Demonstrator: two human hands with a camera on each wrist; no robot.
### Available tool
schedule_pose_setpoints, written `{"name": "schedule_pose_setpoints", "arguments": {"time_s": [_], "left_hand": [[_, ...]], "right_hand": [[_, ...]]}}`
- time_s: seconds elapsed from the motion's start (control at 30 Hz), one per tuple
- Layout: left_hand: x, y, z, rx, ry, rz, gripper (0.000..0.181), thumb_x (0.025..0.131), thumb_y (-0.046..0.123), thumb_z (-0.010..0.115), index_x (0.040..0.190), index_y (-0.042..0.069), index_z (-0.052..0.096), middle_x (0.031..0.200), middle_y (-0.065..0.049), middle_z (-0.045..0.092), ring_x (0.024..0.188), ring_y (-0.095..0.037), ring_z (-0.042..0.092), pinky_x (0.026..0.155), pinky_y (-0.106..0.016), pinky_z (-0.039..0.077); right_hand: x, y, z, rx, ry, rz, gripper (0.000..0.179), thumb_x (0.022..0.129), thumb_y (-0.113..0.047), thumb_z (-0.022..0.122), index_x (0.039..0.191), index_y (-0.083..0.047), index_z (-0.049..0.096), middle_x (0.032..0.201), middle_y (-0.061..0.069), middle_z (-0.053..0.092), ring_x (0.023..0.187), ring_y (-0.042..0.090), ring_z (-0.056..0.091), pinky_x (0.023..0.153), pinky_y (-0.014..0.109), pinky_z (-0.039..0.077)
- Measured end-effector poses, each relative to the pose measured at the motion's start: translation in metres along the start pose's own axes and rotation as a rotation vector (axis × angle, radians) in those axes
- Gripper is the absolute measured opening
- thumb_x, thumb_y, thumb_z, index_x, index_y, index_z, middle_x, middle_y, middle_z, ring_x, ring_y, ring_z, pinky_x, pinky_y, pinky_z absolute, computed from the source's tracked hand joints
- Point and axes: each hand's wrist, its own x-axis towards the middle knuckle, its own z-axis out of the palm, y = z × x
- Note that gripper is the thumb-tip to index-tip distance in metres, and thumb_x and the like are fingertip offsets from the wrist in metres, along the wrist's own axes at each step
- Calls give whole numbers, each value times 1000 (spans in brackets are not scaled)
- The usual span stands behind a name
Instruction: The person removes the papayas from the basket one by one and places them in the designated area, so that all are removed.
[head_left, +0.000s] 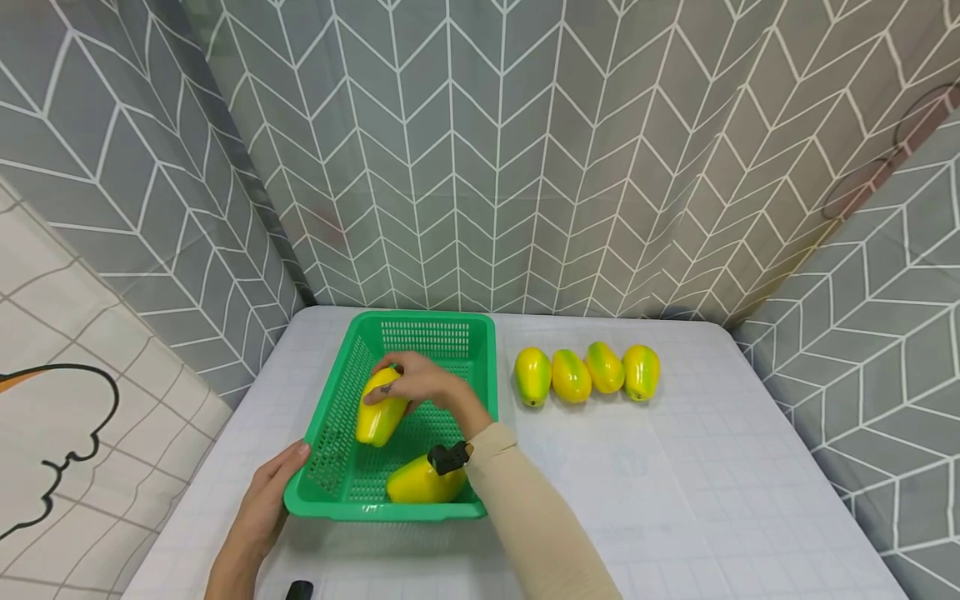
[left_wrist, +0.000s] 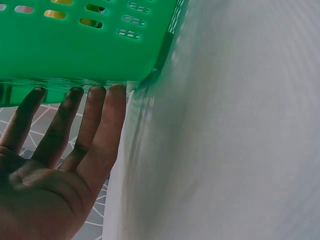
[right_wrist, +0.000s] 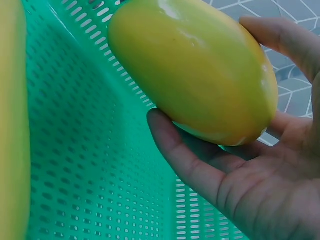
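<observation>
My right hand [head_left: 414, 381] holds a glossy yellow-green papaya [head_left: 379, 421] inside the green plastic basket [head_left: 489, 367]. In the right wrist view, thumb and fingers curve around the held papaya [right_wrist: 195, 70], over the perforated basket wall. A second papaya [head_left: 418, 482] lies at the basket's near end, partly hidden by the right wrist. At the basket's left near corner is my left hand [head_left: 270, 487], thumb on the rim. The left wrist view shows straight fingers of the left hand [left_wrist: 65, 165] touching the outside of the basket [left_wrist: 75, 55].
Several more papayas [head_left: 572, 377] lie in a row on the white table [head_left: 637, 492], right of the basket. A patterned grey curtain [head_left: 480, 167] hangs behind and beside the table. A small black object [head_left: 300, 590] shows at the near edge of the view.
</observation>
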Motion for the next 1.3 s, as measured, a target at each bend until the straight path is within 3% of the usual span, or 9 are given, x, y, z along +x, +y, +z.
{"name": "schedule_pose_setpoints", "arguments": {"time_s": [0.23, 0.47, 0.6, 0.8, 0.93, 1.13, 1.3], "left_hand": [[0, 0, 0, -8, -7, 2, 64, 115, 38, 43, 158, -10, 39, 95, 16, 78, 71, -11, 75, 71, -27, 64], [0, 1, 0, -5, -9, 1, 65, 115, 39, 44, 157, -10, 39, 100, 24, 75, 82, -7, 75, 75, -25, 64], [-1, 0, -1, -7, -10, 0, 65, 115, 38, 43, 158, -10, 39, 100, 26, 75, 82, -5, 75, 75, -24, 63], [-1, 1, -1, -9, -9, -6, 66, 114, 40, 44, 158, -10, 38, 99, 25, 75, 79, -6, 74, 74, -25, 63], [-1, 0, -2, 1, -9, -12, 66, 115, 40, 43, 158, -9, 38, 97, 27, 74, 76, -7, 74, 72, -25, 63], [0, -1, -2, 0, -13, -7, 65, 115, 39, 42, 158, -10, 37, 96, 23, 76, 74, -7, 74, 71, -25, 63], [0, -1, -1, -1, -7, -10, 65, 115, 40, 43, 158, -9, 38, 95, 19, 77, 72, -9, 74, 71, -26, 63]], "right_hand": [[-2, -1, -7, 11, 11, -24, 54, 94, -29, 80, 142, -12, 62, 122, 9, 66, 96, 18, 67, 85, 48, 66], [-6, -2, -18, 9, 50, -39, 50, 95, -28, 79, 140, -14, 64, 128, 12, 65, 99, 19, 66, 80, 40, 66], [-8, -3, -24, 13, 82, -28, 57, 95, -29, 79, 144, -10, 58, 130, 15, 64, 100, 21, 67, 81, 42, 66], [-12, -5, -33, 38, 136, 12, 71, 92, -30, 81, 149, -5, 46, 131, 18, 62, 99, 22, 67, 83, 45, 66], [-15, -4, -39, 38, 150, 3, 71, 91, -30, 83, 148, -5, 48, 129, 17, 64, 98, 22, 68, 80, 41, 66], [-20, -1, -49, 43, 173, 8, 71, 91, -30, 83, 148, -6, 49, 128, 18, 64, 96, 24, 69, 87, 50, 66], [-26, -1, -56, 46, 193, 13, 70, 92, -30, 82, 149, -5, 50, 132, 20, 64, 98, 26, 69, 87, 50, 66]]}}
